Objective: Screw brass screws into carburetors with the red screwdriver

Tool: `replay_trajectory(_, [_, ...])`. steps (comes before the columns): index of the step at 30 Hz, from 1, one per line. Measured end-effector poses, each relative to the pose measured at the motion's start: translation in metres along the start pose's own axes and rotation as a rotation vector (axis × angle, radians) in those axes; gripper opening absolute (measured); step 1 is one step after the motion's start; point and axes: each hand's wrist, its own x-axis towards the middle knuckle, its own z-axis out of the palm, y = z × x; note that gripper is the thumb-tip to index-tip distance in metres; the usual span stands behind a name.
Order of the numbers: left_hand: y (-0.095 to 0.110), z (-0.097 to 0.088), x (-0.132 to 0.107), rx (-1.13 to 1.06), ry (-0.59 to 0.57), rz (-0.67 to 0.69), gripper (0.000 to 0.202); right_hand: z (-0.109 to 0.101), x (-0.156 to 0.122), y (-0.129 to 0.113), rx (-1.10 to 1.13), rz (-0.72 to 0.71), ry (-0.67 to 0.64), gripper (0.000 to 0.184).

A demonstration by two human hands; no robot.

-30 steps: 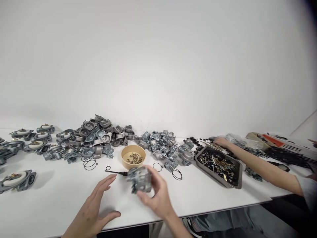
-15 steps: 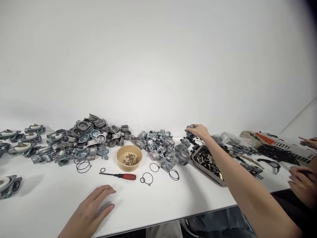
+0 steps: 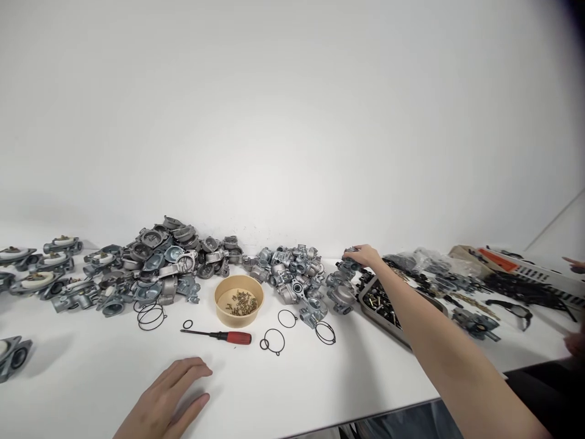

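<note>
My right hand (image 3: 364,255) reaches far out to the back right, its fingers curled over a grey metal carburetor body (image 3: 351,262) at the edge of a cluster of such parts (image 3: 292,277), beside the metal tray (image 3: 371,303). My left hand (image 3: 165,399) lies flat on the white table (image 3: 82,378) near the front edge, fingers stretched out and holding nothing. A red-handled screwdriver (image 3: 219,336) lies just beyond it. Behind the screwdriver stands a tan bowl (image 3: 239,300) of small brass screws.
A large heap of grey castings (image 3: 159,262) fills the back left, with white-topped assemblies (image 3: 36,277) further left. Black O-rings (image 3: 273,341) lie loose near the bowl. The tray holds small dark and brass parts. A co-worker's hand (image 3: 576,342) shows at the right edge.
My right hand carried the carburetor body from in front of me out to the cluster by the tray. The screwdriver it covered now shows. The co-worker's arm has left the tray.
</note>
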Motion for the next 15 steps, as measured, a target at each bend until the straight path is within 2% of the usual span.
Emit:
replay_trajectory(4, [0.005, -0.003, 0.002, 0.003, 0.007, 0.02, 0.028, 0.01, 0.001, 0.002, -0.023, -0.035, -0.002, 0.033])
replay_trajectory(7, [0.008, -0.005, 0.002, 0.017, -0.031, 0.005, 0.028, 0.016, 0.001, 0.002, -0.039, -0.082, 0.023, 0.035])
replay_trajectory(15, [0.012, -0.005, 0.0, 0.003, -0.047, -0.016, 0.022, 0.021, -0.011, -0.001, -0.013, -0.134, 0.037, 0.038])
